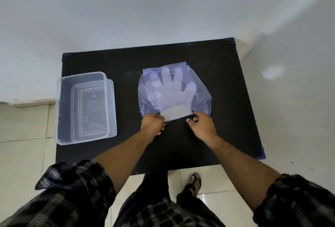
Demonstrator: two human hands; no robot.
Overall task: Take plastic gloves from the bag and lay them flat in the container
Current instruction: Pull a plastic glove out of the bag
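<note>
A see-through bluish plastic bag (199,89) lies flat on the black table (226,127), right of centre. A stack of clear plastic gloves (172,94) shows through it, fingers pointing away from me, with the cuff end (175,112) sticking out of the bag's near opening. My left hand (153,124) pinches the left corner of that cuff and the bag's mouth. My right hand (202,127) touches the bag's near edge at the right of the cuff; its hold is unclear. A clear rectangular container (59,110) stands open at the table's left edge, nothing in it.
The table stands against a pale wall, with tiled floor to the left and in front. My foot in a sandal (194,183) is on the floor below the table's near edge. The container slightly overhangs the table's left side.
</note>
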